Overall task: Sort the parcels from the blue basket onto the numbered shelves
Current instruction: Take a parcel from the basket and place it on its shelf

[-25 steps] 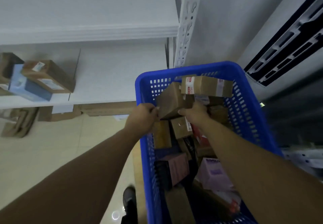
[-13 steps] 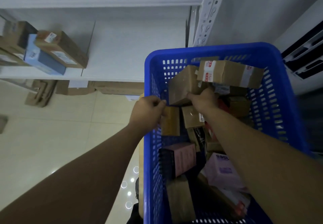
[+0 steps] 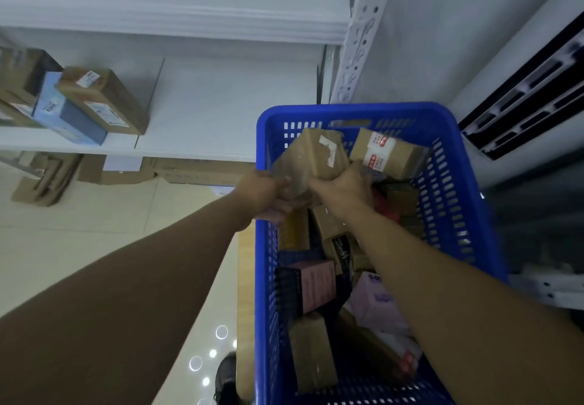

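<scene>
Both hands are on one brown parcel point(image 3: 311, 158) at the far end of the blue basket point(image 3: 354, 110). L hand point(image 3: 264, 194) curls round its near-left corner, right over the basket's left rim; R hand point(image 3: 343, 186) grips the near-right edge w/ fingers wrapped under. Bit blurred at the L fingers, so can't tell exactly how they lie. Parcel is tilted, clear tape shiny on its side, torn white label on top. Just beside it on the right sits a taped box point(image 3: 387, 153) w/ a red & white sticker, leaning on the pile. More pkgs lower in the basket: a pink box point(image 3: 316, 284) against the left wall, a lilac box point(image 3: 376, 305) under my R forearm, a plain carton point(image 3: 311, 351) at the near end. Basket is just right of the white shelf point(image 3: 221, 104), by its slotted upright point(image 3: 360, 31). On that shelf, far left, a brown box point(image 3: 104, 101) leans on a light blue box point(image 3: 68, 117). Flattened cardboard point(image 3: 44, 177) lies on the tiled floor point(image 3: 79, 237) below. My shoe point(image 3: 226, 376) shows at bottom, beside the basket.
</scene>
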